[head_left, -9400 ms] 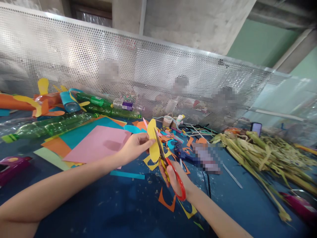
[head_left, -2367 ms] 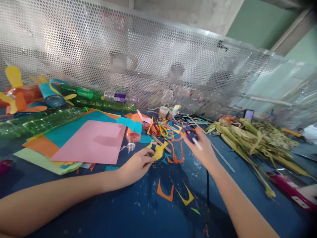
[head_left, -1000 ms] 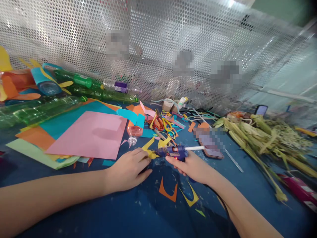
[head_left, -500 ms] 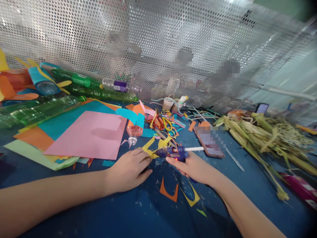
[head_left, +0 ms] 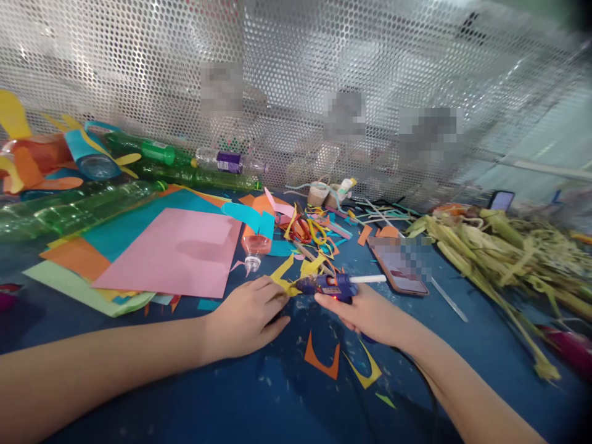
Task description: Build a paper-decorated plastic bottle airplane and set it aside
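Observation:
My right hand (head_left: 365,311) is wrapped round a blue hot glue gun (head_left: 329,285); a white glue stick (head_left: 371,279) sticks out of its back and a small red light glows on it. The gun's nozzle points left and meets a yellow paper piece (head_left: 289,287). Beside that piece is my left hand (head_left: 254,314), its fingers bent over the paper's near end; the fingertips are partly hidden. Orange (head_left: 322,359) and yellow (head_left: 367,370) cut-out scraps lie on the blue table just in front of the hands.
Stacked coloured sheets (head_left: 173,253) and green bottles (head_left: 97,206) lie left. Behind the hands are a small clear bottle (head_left: 255,246), scissors (head_left: 317,231) and paper scraps. A phone (head_left: 401,266) and dried husks (head_left: 490,253) lie right. A perforated metal screen (head_left: 287,80) stands behind.
The whole view has shifted slightly, so things appear a little farther right. Both hands and the glue gun keep nearly the same places relative to the yellow paper.

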The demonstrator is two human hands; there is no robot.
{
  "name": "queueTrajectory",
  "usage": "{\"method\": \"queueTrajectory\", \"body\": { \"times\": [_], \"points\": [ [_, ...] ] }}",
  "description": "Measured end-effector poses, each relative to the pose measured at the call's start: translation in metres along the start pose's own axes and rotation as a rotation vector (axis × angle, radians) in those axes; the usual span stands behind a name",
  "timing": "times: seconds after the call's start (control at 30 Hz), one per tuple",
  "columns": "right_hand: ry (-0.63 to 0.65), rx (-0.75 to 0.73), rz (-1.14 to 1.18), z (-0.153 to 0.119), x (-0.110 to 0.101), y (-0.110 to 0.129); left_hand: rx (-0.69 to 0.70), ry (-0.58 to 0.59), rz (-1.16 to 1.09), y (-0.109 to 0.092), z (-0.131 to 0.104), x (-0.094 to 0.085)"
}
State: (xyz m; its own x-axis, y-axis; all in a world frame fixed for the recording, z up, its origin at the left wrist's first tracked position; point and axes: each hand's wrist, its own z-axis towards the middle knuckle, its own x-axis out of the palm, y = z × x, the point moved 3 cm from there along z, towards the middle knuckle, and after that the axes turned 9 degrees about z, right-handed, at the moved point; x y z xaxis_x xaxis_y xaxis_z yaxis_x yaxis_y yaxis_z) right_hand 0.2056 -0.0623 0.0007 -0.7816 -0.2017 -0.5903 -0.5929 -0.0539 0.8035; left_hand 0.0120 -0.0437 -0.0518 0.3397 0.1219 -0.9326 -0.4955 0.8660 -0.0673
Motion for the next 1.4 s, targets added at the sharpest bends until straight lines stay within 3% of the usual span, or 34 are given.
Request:
{"method": "queueTrajectory", "body": {
  "times": [0.33, 0.57, 0.77, 0.97, 1.1, 1.23, 1.33, 1.4],
  "points": [
    [0.107, 0.125, -0.079, -0.003, 0.002, 0.001, -0.008, 0.018, -0.003, 0.0, 0.0, 0.001],
    [0.119, 0.144, 0.015, -0.003, 0.001, -0.008, -0.004, 0.006, -0.004, 0.0, 0.0, 0.0],
    [0.047, 0.087, 0.066, -0.003, 0.003, -0.006, -0.008, -0.006, -0.004, -0.001, 0.0, -0.001],
    [0.127, 0.207, 0.062, -0.005, -0.002, -0.014, -0.023, 0.006, -0.014, 0.0, -0.001, -0.002],
    [0.08, 0.197, 0.238, 0.001, -0.004, -0.018, -0.045, -0.039, -0.021, -0.001, -0.002, -0.003],
    [-0.018, 0.051, 0.624, 0.012, -0.006, -0.022, -0.005, -0.207, 0.023, 0.0, -0.001, -0.016],
    [-0.114, 0.036, 0.728, 0.018, -0.005, -0.03, 0.008, -0.297, 0.117, 0.012, 0.004, -0.034],
    [-0.171, 0.015, 0.731, 0.02, -0.003, -0.034, -0.025, -0.295, 0.23, 0.027, 0.007, -0.043]
  ]
}}
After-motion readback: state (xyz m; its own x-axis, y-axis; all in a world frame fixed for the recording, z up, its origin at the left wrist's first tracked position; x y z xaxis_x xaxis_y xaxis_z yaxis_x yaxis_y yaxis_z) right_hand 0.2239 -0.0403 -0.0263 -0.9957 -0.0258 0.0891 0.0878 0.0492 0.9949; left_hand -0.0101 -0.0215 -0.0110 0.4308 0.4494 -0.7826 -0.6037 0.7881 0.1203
